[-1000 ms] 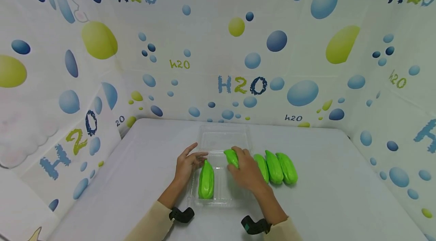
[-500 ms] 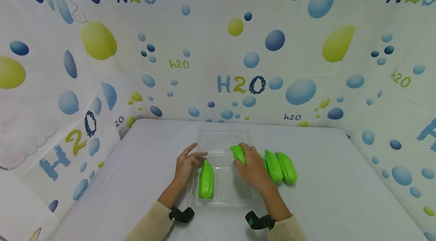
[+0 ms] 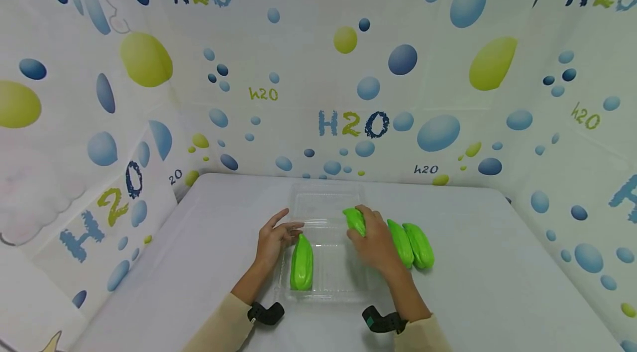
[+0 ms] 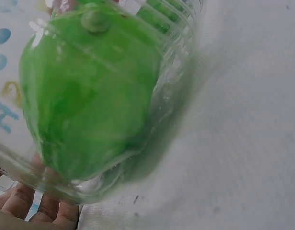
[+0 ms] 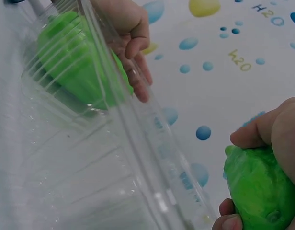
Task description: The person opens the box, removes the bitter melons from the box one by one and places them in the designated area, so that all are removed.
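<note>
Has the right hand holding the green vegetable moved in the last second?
Yes. The right hand with its green vegetable has shifted rightward and slightly away, from over the clear tray toward the two vegetables on the table.

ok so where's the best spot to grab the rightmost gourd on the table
Probably round the broad middle of the rightmost gourd, coming from above and the right: it lies flat, lengthwise away from the person, its left flank is against the next gourd, and its right flank is free.

Green gourd [image 4: 85,91] fills the left of the view, seen blurred through the ribbed clear tray [image 4: 178,72]. Tray sits on a grey table [image 4: 243,143]. Fingertips [image 4: 28,208] show at bottom left, under the tray's edge.
</note>
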